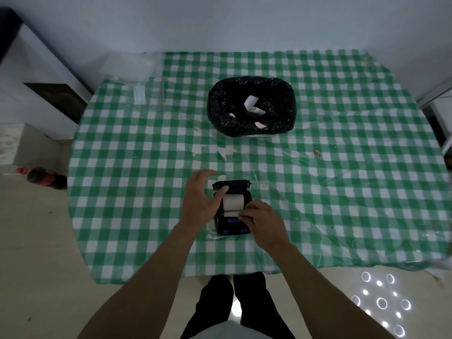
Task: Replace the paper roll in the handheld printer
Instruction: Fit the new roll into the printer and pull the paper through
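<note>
A small black handheld printer (232, 227) lies on the green-and-white checked table (342, 192), its lid (231, 185) tipped open toward the far side. A white paper roll (233, 201) sits in the open bay, with a strip of paper coming out toward me. My left hand (200, 199) rests against the printer's left side, thumb on the roll's left end near the lid hinge, other fingers spread. My right hand (263, 221) covers the printer's right front corner, fingertips pinching the paper's free end.
A bin lined with a black bag (250, 106) stands at the table's middle back, holding scraps of white paper. A clear plastic bag and container (137, 74) lie at the back left. Torn paper bits (212, 150) lie between bin and printer. A bottle (46, 177) lies on the floor left.
</note>
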